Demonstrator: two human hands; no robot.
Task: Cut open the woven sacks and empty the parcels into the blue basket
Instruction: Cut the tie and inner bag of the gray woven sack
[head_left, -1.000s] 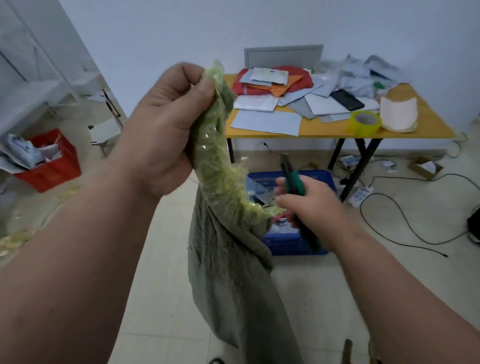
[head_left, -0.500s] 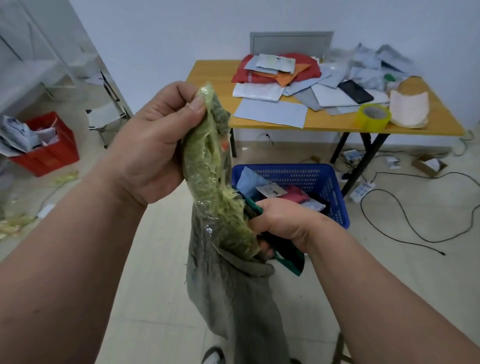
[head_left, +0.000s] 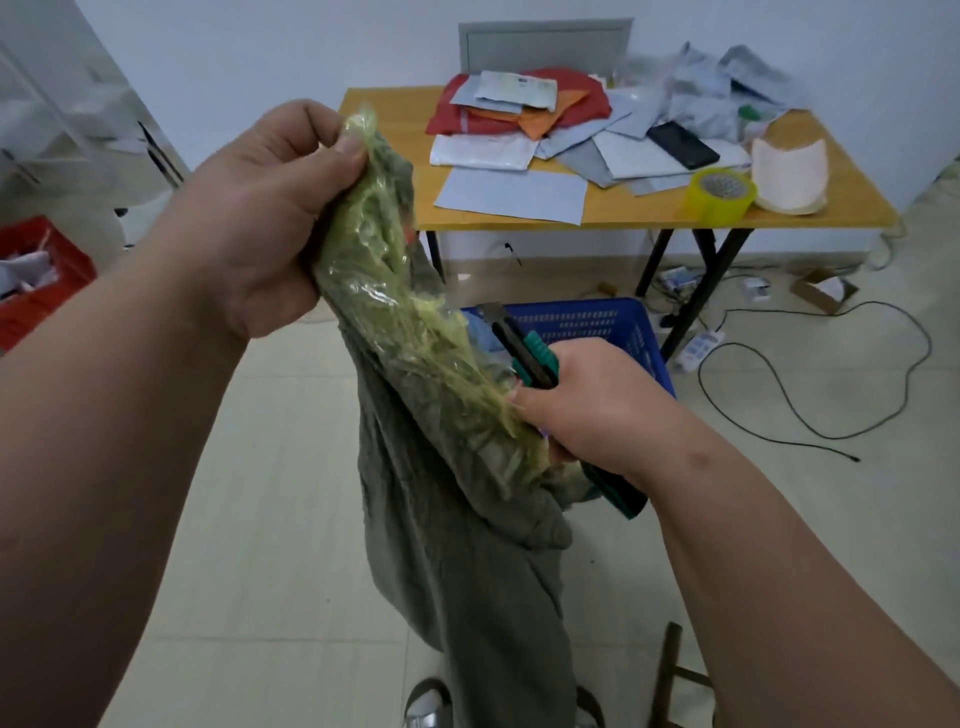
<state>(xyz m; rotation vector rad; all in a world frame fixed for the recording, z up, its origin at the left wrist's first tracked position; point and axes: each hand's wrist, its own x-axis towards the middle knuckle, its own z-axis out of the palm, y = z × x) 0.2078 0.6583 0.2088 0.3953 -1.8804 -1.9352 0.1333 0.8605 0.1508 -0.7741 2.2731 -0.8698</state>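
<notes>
Woven sack (head_left: 467, 545) hangs in mid-air in front of the person, over the floor and just ahead of the blue basket (head_left: 597, 325). Its taped neck (head_left: 395, 291), wrapped in yellowish clear tape, runs slanted between the two hands. Left hand (head_left: 260, 218) is closed tight around the top end of the neck, thumb pressed on the tape. Right hand (head_left: 587, 410) is fisted around the green utility knife (head_left: 524, 353), and its fingertips seem to also pinch the lower end of the tape, hard to tell.

Change: half a second ago the knife was tucked low under the neck, blade hidden; now it is swung up, blade end pointing away toward the basket, clear of the tape. A second ago the neck was held higher. Tape looks frayed and shredded along the lower part, so the cut reads as partly done, sack not open yet, no parcels out of it.

Behind: worktop (head_left: 831, 208) with mailers, a tape roll (head_left: 719, 195) and a phone.
</notes>
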